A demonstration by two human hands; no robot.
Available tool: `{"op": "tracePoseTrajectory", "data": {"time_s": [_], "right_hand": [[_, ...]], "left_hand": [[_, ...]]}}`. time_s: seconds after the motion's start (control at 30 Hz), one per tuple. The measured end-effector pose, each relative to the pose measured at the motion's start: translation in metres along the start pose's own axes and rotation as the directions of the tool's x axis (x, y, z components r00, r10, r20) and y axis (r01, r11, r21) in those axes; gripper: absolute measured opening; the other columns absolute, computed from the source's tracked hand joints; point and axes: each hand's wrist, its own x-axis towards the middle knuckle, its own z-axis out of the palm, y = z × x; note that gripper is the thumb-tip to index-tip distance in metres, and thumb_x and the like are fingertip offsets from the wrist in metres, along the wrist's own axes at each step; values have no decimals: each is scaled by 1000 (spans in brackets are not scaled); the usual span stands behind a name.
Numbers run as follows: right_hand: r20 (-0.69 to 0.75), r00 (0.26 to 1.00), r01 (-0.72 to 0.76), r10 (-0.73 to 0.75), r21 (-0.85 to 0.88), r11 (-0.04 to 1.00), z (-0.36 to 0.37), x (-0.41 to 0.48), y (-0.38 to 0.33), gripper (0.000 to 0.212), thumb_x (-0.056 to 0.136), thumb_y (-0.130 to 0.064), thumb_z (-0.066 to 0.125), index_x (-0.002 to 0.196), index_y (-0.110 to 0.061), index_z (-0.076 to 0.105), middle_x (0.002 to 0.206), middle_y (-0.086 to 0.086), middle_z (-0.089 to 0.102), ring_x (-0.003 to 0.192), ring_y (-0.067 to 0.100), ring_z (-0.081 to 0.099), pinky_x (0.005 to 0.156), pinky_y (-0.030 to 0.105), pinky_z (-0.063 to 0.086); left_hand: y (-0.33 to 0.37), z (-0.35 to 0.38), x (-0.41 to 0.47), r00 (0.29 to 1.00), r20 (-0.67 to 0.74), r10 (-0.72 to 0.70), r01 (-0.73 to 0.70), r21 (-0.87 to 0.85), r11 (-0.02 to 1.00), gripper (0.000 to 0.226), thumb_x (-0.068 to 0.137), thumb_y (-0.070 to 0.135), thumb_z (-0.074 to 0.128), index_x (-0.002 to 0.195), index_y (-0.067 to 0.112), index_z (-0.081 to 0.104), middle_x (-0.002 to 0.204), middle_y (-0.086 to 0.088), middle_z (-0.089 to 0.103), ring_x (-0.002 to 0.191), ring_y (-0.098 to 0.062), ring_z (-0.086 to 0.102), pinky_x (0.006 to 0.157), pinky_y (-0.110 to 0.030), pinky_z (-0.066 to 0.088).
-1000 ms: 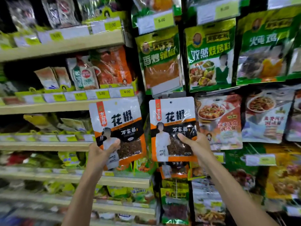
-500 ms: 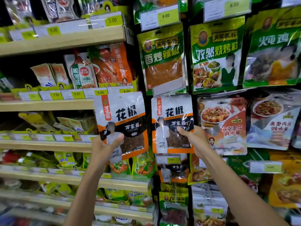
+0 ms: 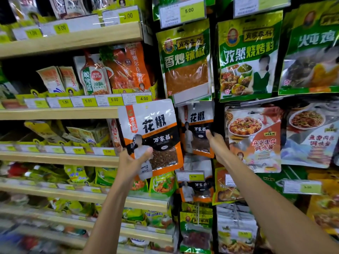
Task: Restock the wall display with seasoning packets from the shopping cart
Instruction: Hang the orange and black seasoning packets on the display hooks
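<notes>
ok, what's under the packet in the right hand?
Below the right packet: a price tag reading 6.00, then a matching packet. The tag covers its top, so its hook can't be seen.

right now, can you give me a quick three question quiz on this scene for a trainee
1. True or false: the left hand grips a white and orange packet by its lower corner.
2. The second packet, pinched by the right hand, is: A on a wooden shelf; B against the wall display, under a green packet; C in a cart.
3. Fill in: the price tag below the second packet reads ___.
Key: 1 true; 2 B; 3 6.00
</notes>
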Motion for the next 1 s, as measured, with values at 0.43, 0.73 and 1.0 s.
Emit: {"op": "tracePoseTrajectory", "data": {"time_s": [0.43, 0.73, 1.0], "right_hand": [[131, 963, 198, -237, 254, 947, -4, -110, 7, 39, 75, -50, 70, 103, -23, 69, 104, -5, 73, 104, 10, 65, 96, 36, 49], [-4, 984, 171, -178, 289, 942, -29, -90, 22, 16, 83, -28, 71, 97, -22, 70, 98, -7, 74, 96, 5, 67, 82, 24, 50], [-9, 985, 168, -171, 246, 955, -23, -70, 10, 10, 83, -28, 71, 92, -23, 69, 97, -9, 73, 92, 0, 66, 73, 16, 48]], "left_hand": [[-13, 59, -17, 963, 260, 69, -74, 11, 997, 32, 67, 45, 71, 96, 37, 59, 87, 33, 65, 87, 18, 58, 68, -8, 47], [11, 50, 33, 767, -172, 618, -447, 548, 707, 25, 97, 25, 52, 114, 8, 58, 107, -6, 59, 100, -19, 54, 85, -22, 41], [3, 31, 106, 525, 21, 851, -425, 873, 241, 30, 100, 18, 41, 118, 0, 56, 122, -25, 55, 114, -40, 49, 99, -47, 36]]}}
